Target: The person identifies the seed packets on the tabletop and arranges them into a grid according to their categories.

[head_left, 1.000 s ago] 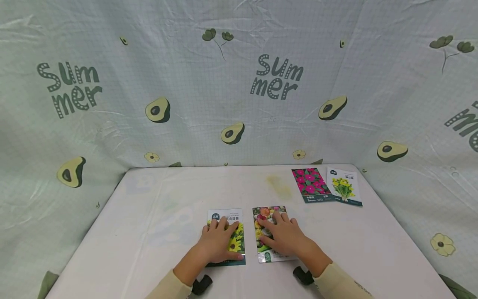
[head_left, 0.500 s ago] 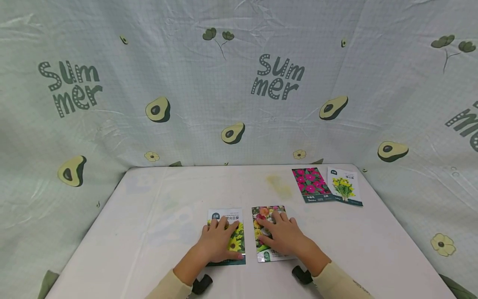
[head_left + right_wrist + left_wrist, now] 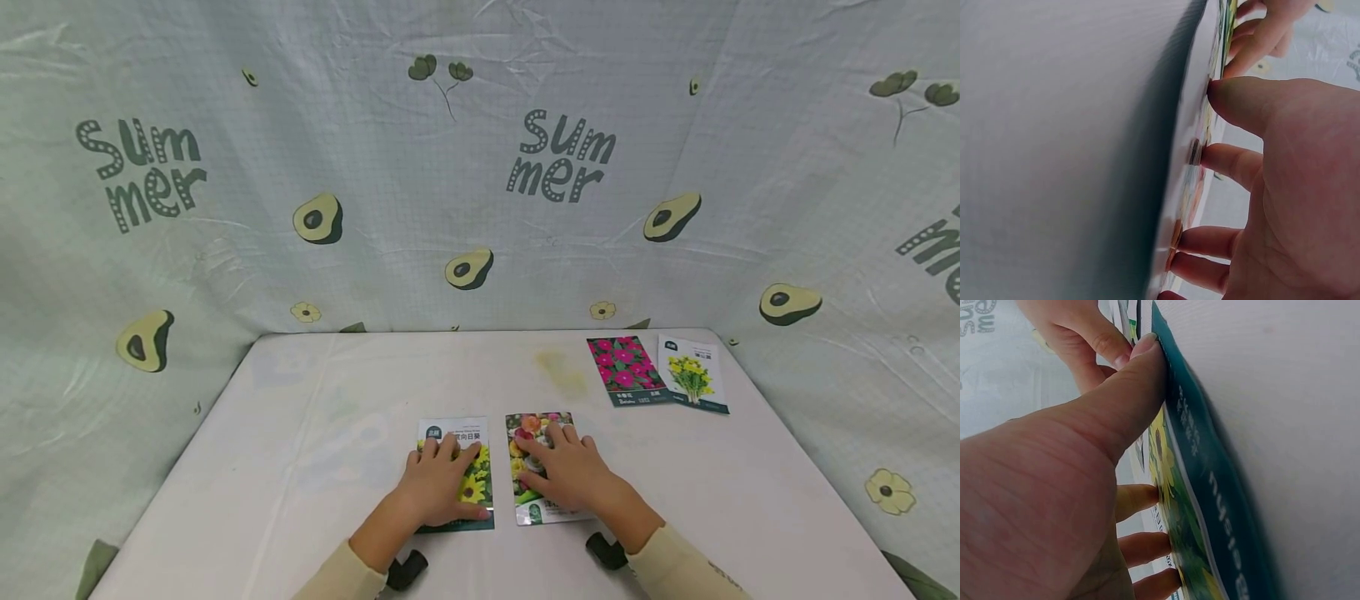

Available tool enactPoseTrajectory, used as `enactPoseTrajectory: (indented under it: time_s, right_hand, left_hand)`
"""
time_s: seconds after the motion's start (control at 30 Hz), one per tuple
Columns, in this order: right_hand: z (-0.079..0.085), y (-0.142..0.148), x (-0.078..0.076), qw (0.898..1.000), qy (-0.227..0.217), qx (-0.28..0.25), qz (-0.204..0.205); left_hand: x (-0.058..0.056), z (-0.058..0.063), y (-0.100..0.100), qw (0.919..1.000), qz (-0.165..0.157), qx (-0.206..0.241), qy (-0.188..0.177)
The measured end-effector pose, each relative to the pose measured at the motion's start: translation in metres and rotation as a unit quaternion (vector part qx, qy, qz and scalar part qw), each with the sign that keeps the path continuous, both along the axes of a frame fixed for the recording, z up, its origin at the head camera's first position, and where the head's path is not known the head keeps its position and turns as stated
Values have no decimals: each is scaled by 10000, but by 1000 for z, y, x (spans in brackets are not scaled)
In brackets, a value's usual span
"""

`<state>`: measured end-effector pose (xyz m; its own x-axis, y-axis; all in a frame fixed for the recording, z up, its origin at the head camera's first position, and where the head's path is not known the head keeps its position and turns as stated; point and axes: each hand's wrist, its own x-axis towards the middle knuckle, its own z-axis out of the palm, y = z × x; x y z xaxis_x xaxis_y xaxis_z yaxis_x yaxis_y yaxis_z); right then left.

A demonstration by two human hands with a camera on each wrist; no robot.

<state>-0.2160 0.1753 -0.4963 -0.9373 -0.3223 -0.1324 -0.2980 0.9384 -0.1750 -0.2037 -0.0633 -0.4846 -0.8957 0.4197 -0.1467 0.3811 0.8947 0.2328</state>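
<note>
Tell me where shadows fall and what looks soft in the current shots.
Head view: fairly even light on the white table, faint shadows. Left wrist view: dimmer, lettering soft on the teal-edged rectangular packet printed with yellow flowers. Right wrist view: a broad dark shadow on the table beside the white-edged rectangular packet printed with multicoloured flowers, its picture squeezed by the steep angle.

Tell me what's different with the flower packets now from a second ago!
The right hand and the colourful packet under it slid a tiny bit left, closer to the sunflower packet. Nothing was picked up or let go. The left hand, sunflower packet, pink packet and white packet stayed put.
</note>
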Motion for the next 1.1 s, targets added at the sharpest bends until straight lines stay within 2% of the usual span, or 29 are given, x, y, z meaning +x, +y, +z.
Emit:
enactPoseTrajectory:
  time_s: [0.83, 1.1]
  right_hand:
    - [3, 1, -2, 9999, 33, -130, 8]
    - [6, 1, -1, 9994, 305, -123, 85]
  left_hand:
    - [0, 3, 0, 10000, 23, 67, -60]
    - [0, 4, 0, 9999, 16, 65, -78]
